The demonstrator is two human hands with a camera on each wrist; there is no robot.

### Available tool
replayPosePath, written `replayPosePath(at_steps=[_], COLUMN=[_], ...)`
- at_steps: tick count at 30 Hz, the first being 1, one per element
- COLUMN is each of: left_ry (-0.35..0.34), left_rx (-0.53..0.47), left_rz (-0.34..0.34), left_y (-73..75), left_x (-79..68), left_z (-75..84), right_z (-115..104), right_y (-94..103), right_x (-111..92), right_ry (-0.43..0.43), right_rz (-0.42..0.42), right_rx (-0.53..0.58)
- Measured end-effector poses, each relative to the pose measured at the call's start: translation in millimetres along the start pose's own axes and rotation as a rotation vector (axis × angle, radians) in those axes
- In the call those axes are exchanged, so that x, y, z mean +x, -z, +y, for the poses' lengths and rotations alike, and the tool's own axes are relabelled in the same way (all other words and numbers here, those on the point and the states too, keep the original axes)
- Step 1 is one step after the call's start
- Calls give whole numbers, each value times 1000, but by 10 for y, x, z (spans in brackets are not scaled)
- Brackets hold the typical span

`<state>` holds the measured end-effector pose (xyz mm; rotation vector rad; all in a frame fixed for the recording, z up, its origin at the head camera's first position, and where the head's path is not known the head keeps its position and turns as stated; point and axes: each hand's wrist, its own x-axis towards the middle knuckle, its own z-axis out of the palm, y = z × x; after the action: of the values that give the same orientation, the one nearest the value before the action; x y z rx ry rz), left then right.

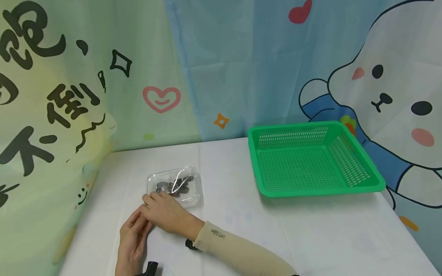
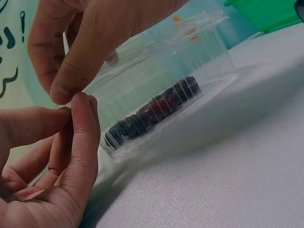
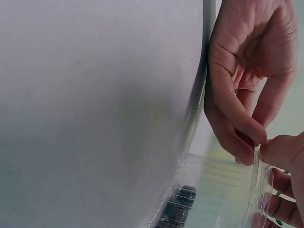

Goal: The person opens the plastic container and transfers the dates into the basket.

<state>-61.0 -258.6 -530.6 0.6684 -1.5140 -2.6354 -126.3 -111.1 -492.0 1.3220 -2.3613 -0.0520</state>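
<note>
A clear plastic clamshell box (image 1: 191, 197) with dark, glossy lumps (image 1: 174, 186) inside sits on the white table; their exact kind is hard to tell. My left hand (image 1: 131, 239) pinches the near left corner of the box's rim between thumb and forefinger. Right beside it, my right hand (image 1: 169, 212) reaches across from the right and grips the same rim, thumb close to the left fingertips. In the left wrist view the ridged side wall of the box (image 2: 209, 54) shows the dark lumps (image 2: 156, 109) along its bottom. The lid looks closed over them.
A green plastic basket (image 1: 260, 180) with perforated sides stands at the back right of the table. White cloth (image 1: 235, 234) covers the tabletop. Behind it hangs a printed curtain (image 1: 221, 76) with cartoon figures and lettering.
</note>
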Motion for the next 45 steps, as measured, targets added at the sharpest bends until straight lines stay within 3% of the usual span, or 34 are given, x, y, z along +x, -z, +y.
replayPosePath(at_steps=[10, 22, 35, 45], left_ry=[0, 3, -8, -13], left_rx=[-14, 19, 24, 22], left_rz=[14, 43, 58, 17], left_y=[-10, 7, -9, 9], left_x=[17, 22, 28, 19], left_z=[8, -4, -6, -6], right_z=[-42, -70, -44, 121], right_y=[-19, -44, -16, -14], right_x=[42, 70, 92, -16], right_ry=[-13, -6, -37, 23], right_rz=[-13, -25, -93, -61], right_rx=[-109, -141, -78, 43])
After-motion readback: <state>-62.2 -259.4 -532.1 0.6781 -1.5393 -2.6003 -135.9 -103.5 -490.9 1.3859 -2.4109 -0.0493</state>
